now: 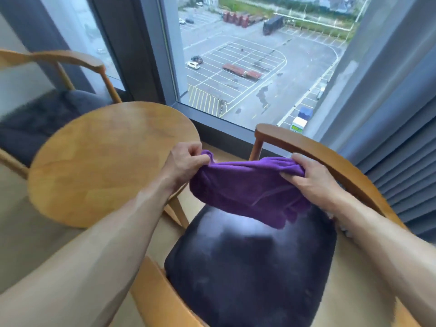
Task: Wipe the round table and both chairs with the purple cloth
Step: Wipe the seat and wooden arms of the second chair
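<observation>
The purple cloth (245, 190) hangs stretched between both hands above the near chair's dark seat (247, 267). My left hand (186, 161) pinches its left corner; my right hand (309, 178) grips its right edge. The near chair (306, 147) has a curved wooden armrest just behind my right hand. The round wooden table (101, 161) stands to the left, its top bare. The second chair (47, 109), wooden with a dark cushion, sits behind the table at the far left.
A large window (254, 62) runs along the far side, looking down on a car park. A grey pleated curtain (405, 175) hangs at the right beside the near chair. A dark window frame post (132, 48) stands behind the table.
</observation>
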Demonstrator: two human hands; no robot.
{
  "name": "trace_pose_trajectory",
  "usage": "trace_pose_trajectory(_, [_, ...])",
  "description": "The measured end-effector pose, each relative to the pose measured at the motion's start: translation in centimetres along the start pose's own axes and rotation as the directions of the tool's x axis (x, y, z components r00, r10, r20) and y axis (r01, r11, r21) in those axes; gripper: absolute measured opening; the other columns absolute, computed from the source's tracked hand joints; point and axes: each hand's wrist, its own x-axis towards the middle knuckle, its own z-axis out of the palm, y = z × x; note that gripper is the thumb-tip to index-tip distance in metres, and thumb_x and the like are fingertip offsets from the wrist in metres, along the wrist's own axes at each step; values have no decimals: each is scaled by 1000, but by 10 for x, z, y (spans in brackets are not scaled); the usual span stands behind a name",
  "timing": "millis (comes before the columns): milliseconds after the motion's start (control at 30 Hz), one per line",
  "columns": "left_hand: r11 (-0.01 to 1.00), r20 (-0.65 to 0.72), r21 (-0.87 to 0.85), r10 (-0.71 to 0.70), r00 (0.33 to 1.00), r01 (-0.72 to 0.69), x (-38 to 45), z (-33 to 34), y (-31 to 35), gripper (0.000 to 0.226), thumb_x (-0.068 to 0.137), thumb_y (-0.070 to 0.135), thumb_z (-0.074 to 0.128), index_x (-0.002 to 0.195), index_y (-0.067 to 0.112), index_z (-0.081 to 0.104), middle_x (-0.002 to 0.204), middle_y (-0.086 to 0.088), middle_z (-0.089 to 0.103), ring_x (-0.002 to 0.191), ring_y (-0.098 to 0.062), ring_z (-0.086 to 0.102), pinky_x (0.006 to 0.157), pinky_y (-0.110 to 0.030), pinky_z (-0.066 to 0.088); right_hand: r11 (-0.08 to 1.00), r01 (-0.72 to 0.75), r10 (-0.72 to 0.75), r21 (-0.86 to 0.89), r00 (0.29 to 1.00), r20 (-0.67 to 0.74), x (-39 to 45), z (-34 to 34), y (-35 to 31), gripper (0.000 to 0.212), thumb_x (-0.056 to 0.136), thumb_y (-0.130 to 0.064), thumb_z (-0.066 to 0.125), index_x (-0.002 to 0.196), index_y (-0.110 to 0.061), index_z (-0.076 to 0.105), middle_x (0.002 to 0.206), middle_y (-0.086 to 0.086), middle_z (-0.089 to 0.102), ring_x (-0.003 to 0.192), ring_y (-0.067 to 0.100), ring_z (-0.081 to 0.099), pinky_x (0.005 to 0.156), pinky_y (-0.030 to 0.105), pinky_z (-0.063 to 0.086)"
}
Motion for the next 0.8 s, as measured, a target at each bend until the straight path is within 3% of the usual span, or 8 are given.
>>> trace_pose_trajectory(100, [999,-39,26,-36,999,37,-29,-22,15,33,75,32,72,69,13,46,64,7,40,58,-8,35,50,-25,26,995,42,-47,91,998,52,0,-11,-28,18,92,-34,62,85,-18,58,83,6,64,78,21,58,72,36,46])
trace_pose_trajectory(233, [993,121,48,-115,986,110,-72,-62,34,50,86,59,67,123,25,61,114,6,62,96,-4,56,73,-12,38,973,73,-92,219,993,74,-5,-11,-69,6,95,-16,61,98,-11,63,86,7,63,77,17,56,69,22,45])
trace_pose_trajectory(333, [987,318,81,-158,935,139,-112,-95,52,36,82,43,78,109,20,71,107,-3,69,92,-9,64,76,-23,48,917,23,-71,398,992,107,-14,-3,-103,18,83,-24,62,94,-11,61,89,20,58,83,23,55,76,37,42])
trace_pose_trajectory(433, [981,309,-40,-171,936,192,-149,-119,57,18,84,18,78,93,8,67,93,-13,67,81,-15,64,68,-28,50,861,-67,-41,504,979,200,-28,13,-134,10,91,-21,59,98,-17,64,87,13,61,78,25,58,64,30,46])
trace_pose_trajectory(500, [947,283,-215,-175,943,240,-173,-130,57,11,88,13,73,95,9,64,89,-12,64,79,-18,64,65,-25,52,825,-136,-24,549,962,274,-37,19,-153,13,94,-15,55,103,-15,65,82,10,65,71,24,62,57,26,47])
trace_pose_trajectory(633, [857,120,-439,-240,963,269,-217,-144,43,14,90,9,68,102,9,61,85,-9,65,73,-16,65,62,-24,55,772,-371,81,516,863,500,-57,44,-181,14,95,-8,53,87,-10,64,55,4,63,44,15,60,40,19,46])
trace_pose_trajectory(733, [856,-163,-453,-353,921,248,-242,-133,-9,15,87,6,72,96,11,62,81,-8,64,69,-15,62,61,-24,52,792,-442,118,421,787,605,-71,92,-181,19,95,-10,56,111,-6,66,79,12,70,60,21,67,48,26,53])
trace_pose_trajectory(800, [901,-338,-282,-415,844,330,-247,-104,-58,11,85,11,75,88,12,64,75,-3,63,68,-15,57,66,-26,48,831,-431,131,352,766,629,-84,137,-171,27,97,-15,57,124,-14,61,98,12,70,78,25,68,61,32,54])
